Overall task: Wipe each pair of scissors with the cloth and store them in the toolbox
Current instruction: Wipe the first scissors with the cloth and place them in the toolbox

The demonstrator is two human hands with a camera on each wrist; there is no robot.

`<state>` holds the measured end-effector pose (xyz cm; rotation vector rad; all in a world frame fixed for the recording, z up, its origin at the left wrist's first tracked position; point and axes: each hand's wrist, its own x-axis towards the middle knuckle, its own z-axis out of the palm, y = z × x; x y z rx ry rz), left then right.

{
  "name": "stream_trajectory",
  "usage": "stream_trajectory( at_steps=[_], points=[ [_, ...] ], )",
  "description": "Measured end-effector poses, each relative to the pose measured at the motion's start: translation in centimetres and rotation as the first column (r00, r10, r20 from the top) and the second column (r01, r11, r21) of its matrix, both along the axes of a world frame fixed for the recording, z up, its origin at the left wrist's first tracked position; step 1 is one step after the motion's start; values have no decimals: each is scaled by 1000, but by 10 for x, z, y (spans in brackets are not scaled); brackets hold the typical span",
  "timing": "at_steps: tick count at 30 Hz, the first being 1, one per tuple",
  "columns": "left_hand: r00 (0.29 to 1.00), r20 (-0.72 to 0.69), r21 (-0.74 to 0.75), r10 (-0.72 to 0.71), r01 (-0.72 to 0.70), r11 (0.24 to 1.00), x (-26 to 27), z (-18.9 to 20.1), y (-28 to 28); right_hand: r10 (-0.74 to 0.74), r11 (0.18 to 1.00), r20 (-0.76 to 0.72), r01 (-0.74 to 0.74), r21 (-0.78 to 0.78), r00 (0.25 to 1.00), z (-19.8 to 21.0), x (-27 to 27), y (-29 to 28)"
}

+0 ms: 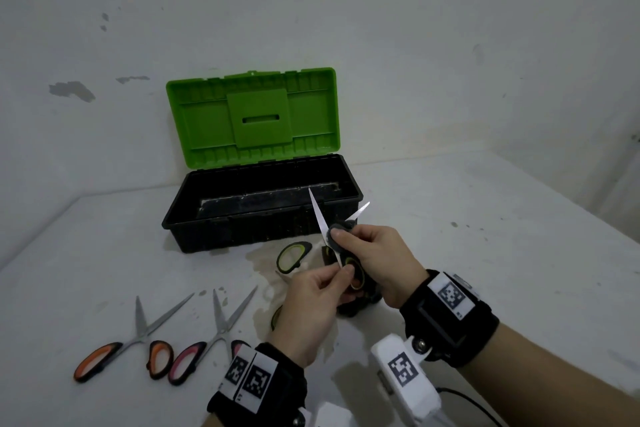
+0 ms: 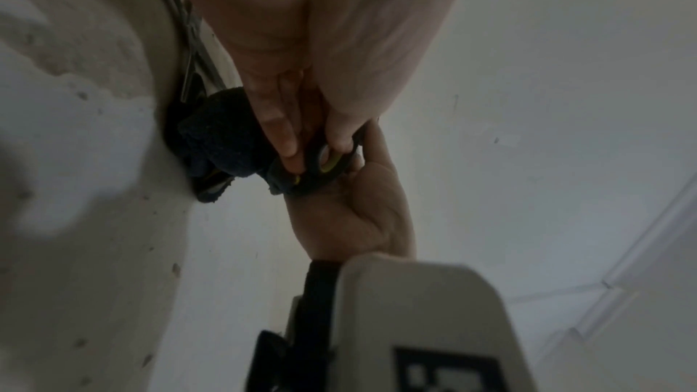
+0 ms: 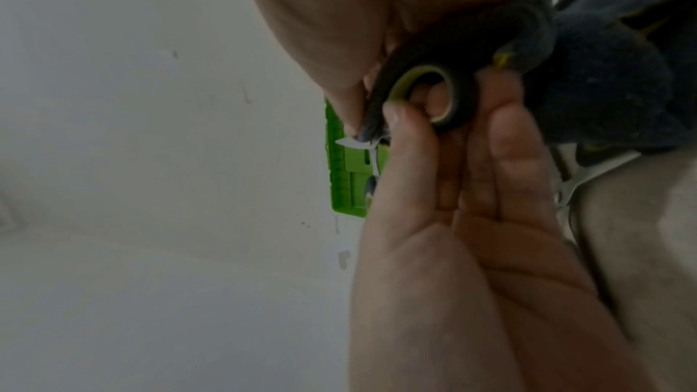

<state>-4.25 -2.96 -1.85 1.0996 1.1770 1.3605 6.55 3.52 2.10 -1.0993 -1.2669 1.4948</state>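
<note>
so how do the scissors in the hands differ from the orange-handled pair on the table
The held scissors have black handles lined in yellow-green; the orange-handled pair has black handles lined in orange. The held scissors are lifted in front of the toolbox, pinched by the left hand and right hand; the orange-handled pair lies flat on the table, untouched. Both have their blades spread open.

Head cam high, angled down-forward: toolbox at 12 o'clock, mid-range. Both wrist cams sit close under the palms, facing fingertips. All three share the green-handled scissors.
</note>
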Motion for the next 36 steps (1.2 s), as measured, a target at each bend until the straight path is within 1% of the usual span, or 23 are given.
stream_trajectory(
  at_steps=[2, 4, 8, 12, 15, 19, 21, 23, 25, 28, 30, 31, 33, 36],
  points=[
    [1000, -9, -7, -12, 12, 1000, 1, 0, -2, 27, 995, -47, -31, -90, 999, 2, 0, -1],
    [1000, 14, -11, -2, 2, 1000, 2, 0, -4, 35, 988, -112, -51, -147, 993, 3, 1, -1],
    [995, 94, -52, 29, -25, 998, 2, 3, -5, 16, 981, -176, -50, -186, 984, 5, 3, 0],
    [988, 148, -68, 40, -30, 997, 2, 8, -2, -20, 984, -206, -17, -176, 978, 12, 2, 0],
    [986, 161, -74, 39, -27, 997, 1, 11, 0, -80, 987, -214, 47, -152, 973, 18, 3, 0],
    [990, 134, -85, 52, -41, 996, -1, 9, 0, -164, 982, -257, 133, -136, 952, 21, 13, 8],
    [993, 108, -91, 37, -27, 996, 0, 6, -1, -163, 983, -243, 134, -129, 956, 20, 16, 9],
    [996, 84, -104, -9, 18, 994, 1, 6, -5, -158, 984, -229, 135, -113, 960, 19, 17, 8],
    [996, 89, -143, -20, 33, 989, -3, 7, -8, -182, 982, -204, 167, -89, 962, 18, 20, 10],
    [978, 175, -232, 111, -68, 970, -15, 9, -9, -217, 976, -174, 213, -41, 961, 13, 25, 13],
    [954, 224, -232, 199, -146, 962, -23, 13, -5, -208, 978, -152, 209, -10, 966, 9, 24, 11],
    [951, 222, -213, 215, -167, 963, -25, 16, -4, -195, 980, -142, 197, -2, 971, 8, 22, 9],
    [962, 171, -160, 213, -186, 969, -29, 20, -3, -172, 985, -146, 174, 0, 974, 7, 17, 6],
    [972, 50, -69, 232, -228, 971, -34, 23, -1, -154, 988, -164, 154, -17, 974, 5, 14, 4]
  ],
)
